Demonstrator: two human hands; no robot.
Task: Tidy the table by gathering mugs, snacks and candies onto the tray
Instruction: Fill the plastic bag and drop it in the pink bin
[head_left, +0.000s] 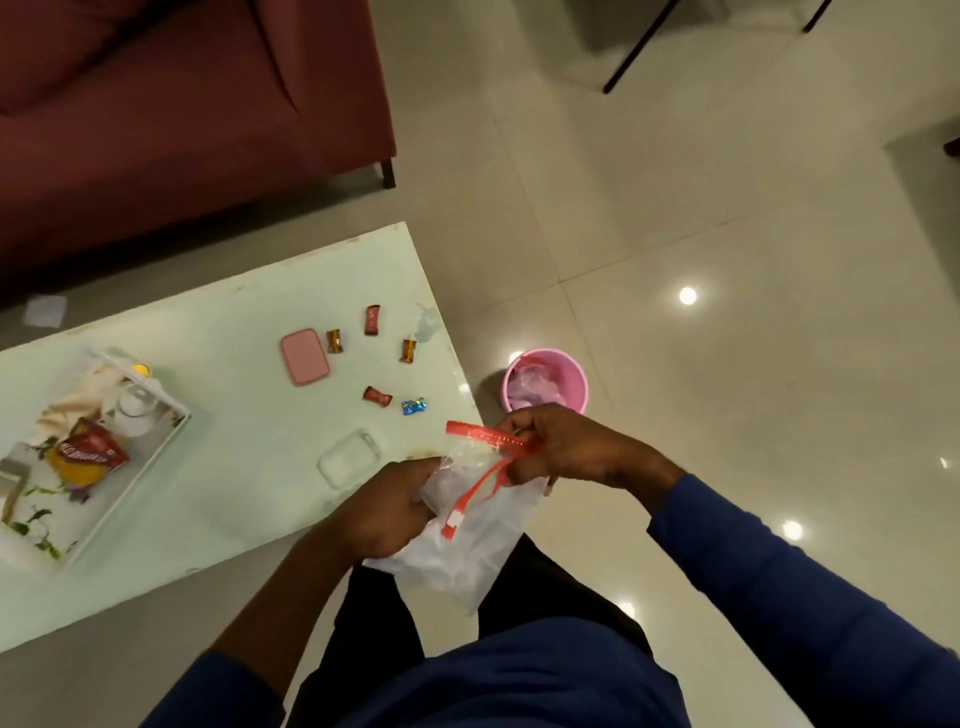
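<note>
Your two hands hold a crinkled clear plastic zip bag (467, 540) with a red-orange seal strip, just off the near corner of the pale glossy desk (234, 467). Your left hand (384, 512) is clenched around the bag's side; the fingers of your right hand (566, 447) pinch the red strip at its mouth. On the desk beyond the bag lie five small foil-wrapped candies: two red ones (372, 319) (377, 396), two brown-gold ones (334, 341) (409, 351) and a shiny blue one (414, 406), nearest the bag. Left of the candies sit a rounded pink lid (305, 357) and a clear rounded box (349, 457). Far left of the bag, the flower-printed rectangular tray (156, 467) carries a red snack packet (91, 454) (its lettering is unreadable) and a white mug (132, 410). A round pink bin (545, 382) stands on the tiled floor behind your right hand.
</note>
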